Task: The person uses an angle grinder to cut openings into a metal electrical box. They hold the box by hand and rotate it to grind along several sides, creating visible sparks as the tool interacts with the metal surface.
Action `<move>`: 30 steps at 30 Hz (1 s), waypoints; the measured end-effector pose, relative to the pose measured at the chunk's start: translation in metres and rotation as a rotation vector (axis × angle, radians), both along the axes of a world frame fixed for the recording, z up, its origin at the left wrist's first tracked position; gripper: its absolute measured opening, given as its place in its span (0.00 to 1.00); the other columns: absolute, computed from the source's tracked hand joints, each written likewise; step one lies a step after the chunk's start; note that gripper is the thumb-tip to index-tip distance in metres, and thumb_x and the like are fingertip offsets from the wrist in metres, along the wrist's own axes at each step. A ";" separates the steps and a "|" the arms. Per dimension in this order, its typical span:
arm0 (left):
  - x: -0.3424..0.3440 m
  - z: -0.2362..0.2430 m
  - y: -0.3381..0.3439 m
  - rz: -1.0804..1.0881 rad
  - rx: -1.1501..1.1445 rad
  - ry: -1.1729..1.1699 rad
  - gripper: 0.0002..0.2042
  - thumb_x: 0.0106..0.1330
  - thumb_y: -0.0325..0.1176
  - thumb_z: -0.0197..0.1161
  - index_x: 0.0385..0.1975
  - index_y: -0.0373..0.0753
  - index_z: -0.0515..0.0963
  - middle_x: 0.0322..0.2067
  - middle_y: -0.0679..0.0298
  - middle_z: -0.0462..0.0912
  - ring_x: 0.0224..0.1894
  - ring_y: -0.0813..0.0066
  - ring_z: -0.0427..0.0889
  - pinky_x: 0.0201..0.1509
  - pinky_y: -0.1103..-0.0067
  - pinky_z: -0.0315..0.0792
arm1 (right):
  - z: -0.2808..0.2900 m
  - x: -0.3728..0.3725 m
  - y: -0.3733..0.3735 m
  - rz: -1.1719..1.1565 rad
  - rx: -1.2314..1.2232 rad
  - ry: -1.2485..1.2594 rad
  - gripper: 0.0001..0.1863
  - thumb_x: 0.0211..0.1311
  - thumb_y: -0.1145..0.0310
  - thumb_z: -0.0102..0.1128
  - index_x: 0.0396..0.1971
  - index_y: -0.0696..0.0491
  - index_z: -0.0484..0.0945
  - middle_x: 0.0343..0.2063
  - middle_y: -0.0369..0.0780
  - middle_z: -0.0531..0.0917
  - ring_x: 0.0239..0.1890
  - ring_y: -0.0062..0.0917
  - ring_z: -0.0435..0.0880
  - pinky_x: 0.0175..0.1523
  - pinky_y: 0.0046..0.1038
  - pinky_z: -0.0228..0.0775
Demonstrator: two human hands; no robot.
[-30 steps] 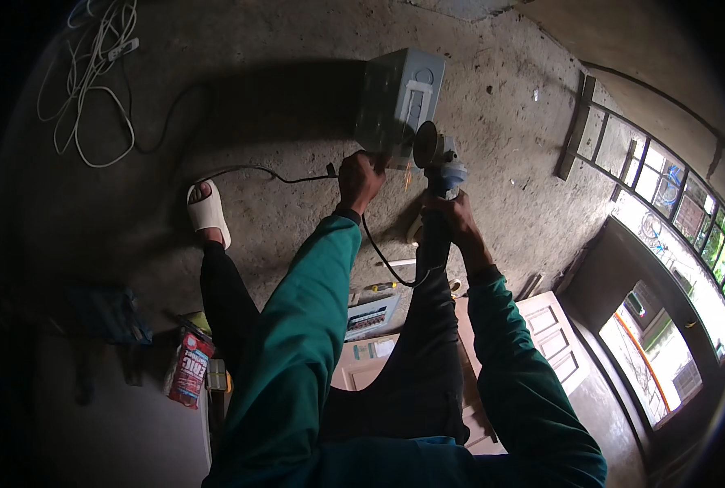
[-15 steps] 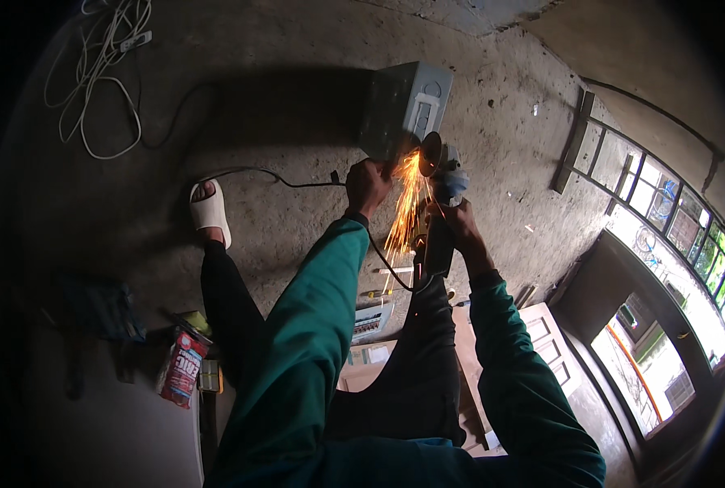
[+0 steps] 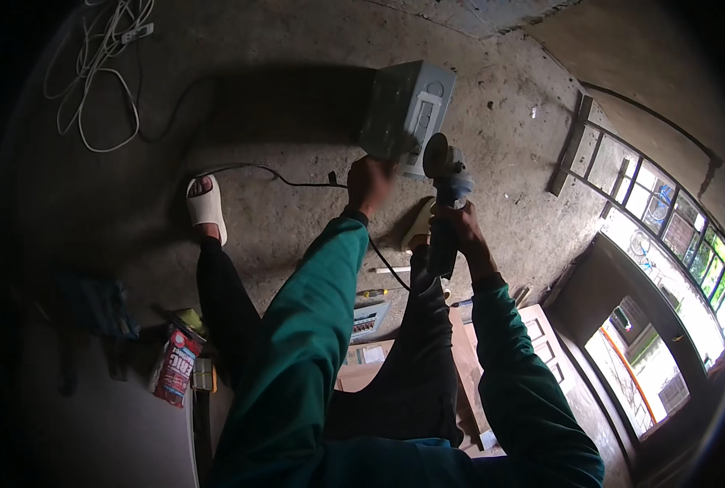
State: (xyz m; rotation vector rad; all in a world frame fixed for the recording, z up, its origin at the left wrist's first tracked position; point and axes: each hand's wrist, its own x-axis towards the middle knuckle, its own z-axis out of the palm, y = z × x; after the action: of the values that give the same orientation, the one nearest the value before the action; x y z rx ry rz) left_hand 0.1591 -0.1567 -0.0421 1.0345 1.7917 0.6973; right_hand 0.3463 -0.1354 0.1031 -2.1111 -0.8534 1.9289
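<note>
A grey metal box [image 3: 396,110] with round and slotted knockouts on its side stands on the concrete floor ahead of me. My left hand [image 3: 369,187] is closed at the box's near edge, its fingertips partly hidden in shade. In my right hand [image 3: 461,229] is an angle grinder [image 3: 452,185], gripped round its dark body. The grinder's disc [image 3: 435,154] is just right of the box's near corner, with no sparks coming off it. A black power cord [image 3: 285,180] runs left across the floor, passing behind my left forearm.
A white extension cable [image 3: 94,89] lies coiled at the far left. My feet in pale slippers [image 3: 206,203] straddle the work. Nearer lie a yellow-handled screwdriver [image 3: 372,293], a panel with a row of dark parts [image 3: 369,319] and a red packet [image 3: 175,366]. A metal window frame [image 3: 647,179] leans at right.
The stream of orange sparks has stopped. My right hand has drawn the grinder slightly right and toward me, off the box. My left hand stays at the box's near edge.
</note>
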 end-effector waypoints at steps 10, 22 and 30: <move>0.007 0.006 0.003 -0.009 -0.027 0.043 0.14 0.58 0.46 0.63 0.27 0.41 0.84 0.26 0.52 0.83 0.32 0.53 0.83 0.34 0.68 0.75 | -0.012 0.015 0.000 0.041 0.036 0.022 0.13 0.48 0.67 0.64 0.31 0.59 0.77 0.19 0.42 0.79 0.23 0.28 0.83 0.27 0.28 0.77; 0.007 -0.011 -0.008 -0.007 0.114 0.203 0.15 0.56 0.50 0.64 0.26 0.44 0.85 0.24 0.55 0.83 0.28 0.58 0.83 0.32 0.69 0.75 | -0.018 0.025 -0.011 0.602 0.616 0.083 0.20 0.51 0.75 0.64 0.46 0.49 0.76 0.39 0.46 0.77 0.39 0.42 0.76 0.43 0.37 0.69; 0.009 0.001 0.000 -0.005 -0.014 0.192 0.17 0.56 0.52 0.63 0.25 0.43 0.85 0.23 0.56 0.83 0.27 0.56 0.83 0.32 0.67 0.75 | -0.010 0.020 -0.008 0.155 0.134 0.154 0.09 0.58 0.66 0.60 0.35 0.54 0.81 0.30 0.41 0.78 0.31 0.27 0.83 0.31 0.29 0.77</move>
State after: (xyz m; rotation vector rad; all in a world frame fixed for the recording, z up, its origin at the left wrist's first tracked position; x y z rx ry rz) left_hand 0.1681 -0.1569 -0.0407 1.1278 1.9542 0.5974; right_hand 0.3660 -0.1435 0.0926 -1.8436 -1.1081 2.0135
